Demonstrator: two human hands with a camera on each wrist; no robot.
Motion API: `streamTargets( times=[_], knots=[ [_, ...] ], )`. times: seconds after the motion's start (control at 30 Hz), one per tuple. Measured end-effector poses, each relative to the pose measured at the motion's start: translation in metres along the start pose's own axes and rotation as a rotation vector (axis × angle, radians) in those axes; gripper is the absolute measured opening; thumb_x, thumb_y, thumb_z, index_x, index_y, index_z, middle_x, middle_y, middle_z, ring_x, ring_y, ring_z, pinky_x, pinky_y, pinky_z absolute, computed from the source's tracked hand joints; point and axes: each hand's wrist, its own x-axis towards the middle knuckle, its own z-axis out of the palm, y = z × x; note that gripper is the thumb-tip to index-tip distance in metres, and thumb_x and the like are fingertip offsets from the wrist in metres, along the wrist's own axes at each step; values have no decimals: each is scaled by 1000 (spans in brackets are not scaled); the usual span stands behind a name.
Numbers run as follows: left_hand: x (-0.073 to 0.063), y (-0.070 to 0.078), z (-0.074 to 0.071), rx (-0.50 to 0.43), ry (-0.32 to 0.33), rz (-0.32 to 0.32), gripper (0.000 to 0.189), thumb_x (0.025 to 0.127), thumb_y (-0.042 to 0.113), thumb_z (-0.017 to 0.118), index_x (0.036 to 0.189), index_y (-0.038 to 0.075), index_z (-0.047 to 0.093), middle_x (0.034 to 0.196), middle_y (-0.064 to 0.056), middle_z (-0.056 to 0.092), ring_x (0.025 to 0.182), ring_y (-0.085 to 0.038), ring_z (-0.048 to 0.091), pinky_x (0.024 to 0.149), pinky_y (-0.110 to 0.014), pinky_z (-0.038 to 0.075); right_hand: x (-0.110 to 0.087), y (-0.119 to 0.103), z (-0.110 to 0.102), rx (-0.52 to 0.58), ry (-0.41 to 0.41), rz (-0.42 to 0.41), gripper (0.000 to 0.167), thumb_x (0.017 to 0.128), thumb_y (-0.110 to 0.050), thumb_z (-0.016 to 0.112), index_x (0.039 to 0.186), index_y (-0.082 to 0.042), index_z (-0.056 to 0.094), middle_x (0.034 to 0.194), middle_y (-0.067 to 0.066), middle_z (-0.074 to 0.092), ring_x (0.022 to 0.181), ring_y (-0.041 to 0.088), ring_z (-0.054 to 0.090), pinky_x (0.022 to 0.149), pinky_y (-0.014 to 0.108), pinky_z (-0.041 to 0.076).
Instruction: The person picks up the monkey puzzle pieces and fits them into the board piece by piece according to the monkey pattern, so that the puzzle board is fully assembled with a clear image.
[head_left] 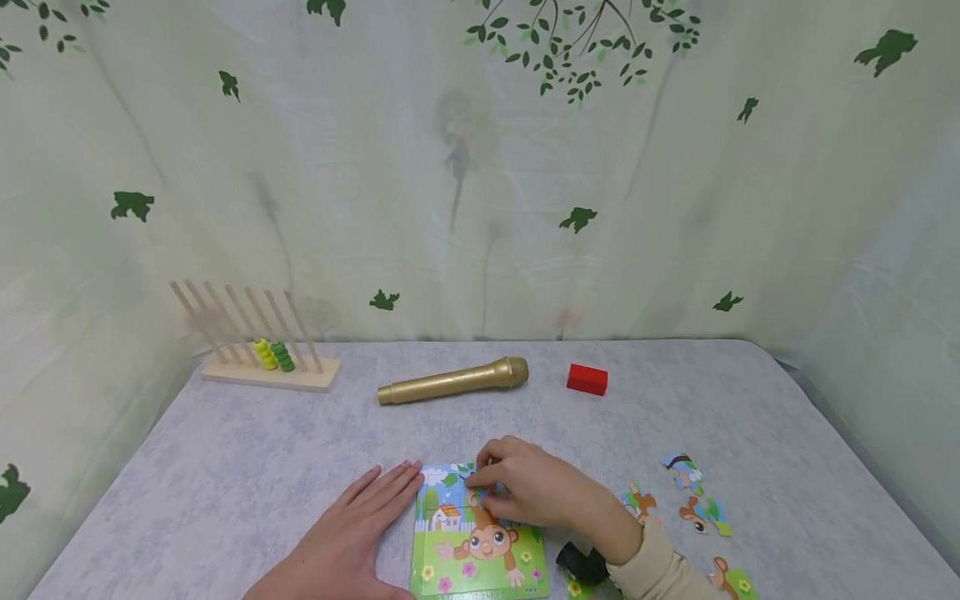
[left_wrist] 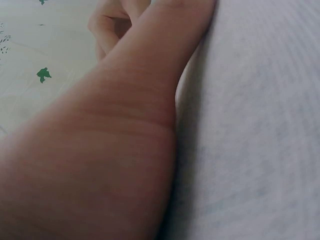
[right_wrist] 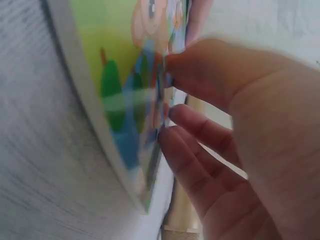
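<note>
A jigsaw puzzle board (head_left: pixel 442 560) with a monkey, a small house and flowers lies flat at the table's front. My left hand (head_left: pixel 352 527) rests along its left side, fingers straight, fingertips at the upper left edge. Over the board's upper right part, my right hand (head_left: pixel 534 487) pinches a puzzle piece (right_wrist: pixel 159 95) between thumb and fingers. That piece is blurred and partly hidden by the fingers; whether it sits fully in the board I cannot tell. In the left wrist view the forearm and wrist (left_wrist: pixel 120 130) cover most of the left hand's surroundings.
Loose puzzle pieces (head_left: pixel 705 515) lie to the right, some partly under the right forearm. Behind the board are a gold toy microphone (head_left: pixel 453 382) and a red block (head_left: pixel 587 379). A wooden bead abacus (head_left: pixel 272 377) stands at the back left, before a leaf-patterned curtain (head_left: pixel 480 275).
</note>
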Motion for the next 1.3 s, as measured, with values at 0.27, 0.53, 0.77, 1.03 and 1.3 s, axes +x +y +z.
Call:
streamTargets(
  times=[0.27, 0.53, 0.77, 1.03, 1.3],
  knots=[
    [0, 0, 0, 3, -4, 1, 123, 74, 93, 57, 159, 6, 39, 164, -8, 42, 149, -22, 39, 127, -19, -2, 0, -1, 1, -1, -17, 30, 27, 99, -25, 72, 124, -18, 77, 116, -2, 66, 92, 2, 55, 80, 12, 50],
    [0, 0, 1, -5, 8, 2, 122, 75, 93, 54, 158, 4, 41, 163, -8, 43, 148, -23, 41, 126, -18, -1, -1, -1, 0, -4, -41, 34, 29, 99, -24, 71, 128, -19, 75, 120, -3, 65, 96, 2, 55, 83, 12, 52],
    [0, 2, -1, -8, 2, -10, 122, 75, 94, 54, 158, 5, 41, 163, -8, 43, 148, -21, 41, 126, -17, -2, -4, -2, -3, -17, -41, 32, 34, 99, -25, 72, 132, -20, 71, 122, -6, 66, 102, 4, 57, 89, 15, 53],
    [-3, 0, -1, -10, -4, -13, 122, 75, 93, 54, 160, 6, 38, 164, -7, 41, 149, -21, 39, 126, -17, -2, -6, -7, -12, -7, -25, 38, 32, 99, -29, 72, 130, -21, 72, 122, -9, 66, 105, 3, 59, 92, 18, 55],
    [-2, 0, -2, -36, -30, -30, 123, 74, 94, 53, 161, 9, 35, 166, -5, 38, 151, -20, 38, 126, -18, -1, -13, -8, -23, 11, -3, 49, 33, 98, -28, 72, 131, -21, 72, 123, -8, 66, 109, 7, 60, 92, 21, 56]
  ],
)
